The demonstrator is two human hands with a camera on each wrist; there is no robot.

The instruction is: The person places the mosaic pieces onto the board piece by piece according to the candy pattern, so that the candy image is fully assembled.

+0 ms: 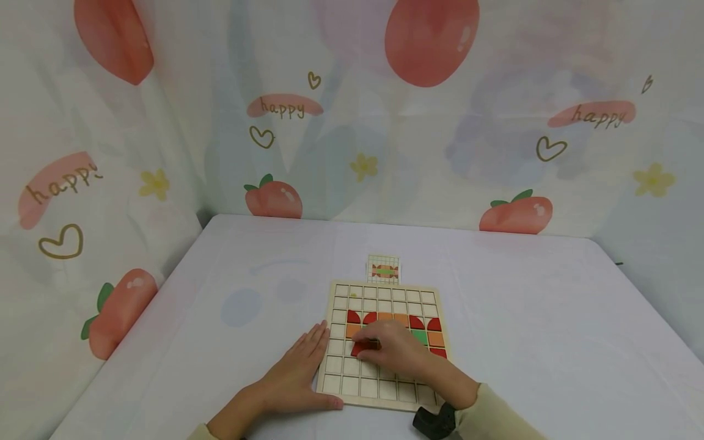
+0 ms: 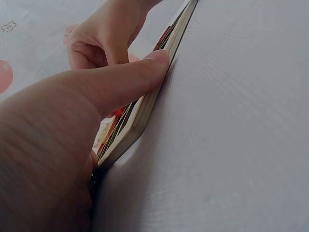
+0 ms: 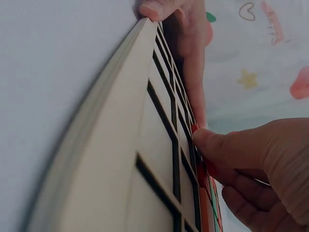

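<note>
A square wooden grid board (image 1: 341,384) lies on the table, with red, orange and green tiles in several of its cells. My left hand (image 1: 294,373) lies along the board's left side, fingers straight against that edge. Its thumb (image 2: 140,75) presses on the near edge. Over the middle of the board, my right hand (image 1: 398,351) pinches a red tile (image 1: 357,349) between thumb and fingers, low over a cell in the left part of the pattern. The hand covers some of the tiles around it.
Just beyond the board's far edge lies a small pattern card (image 1: 384,269) printed with a candy-like shape on a grid. A black device (image 1: 434,423) is strapped at the right wrist. Printed fabric walls (image 1: 352,134) stand behind and to the left of the white table (image 1: 522,305).
</note>
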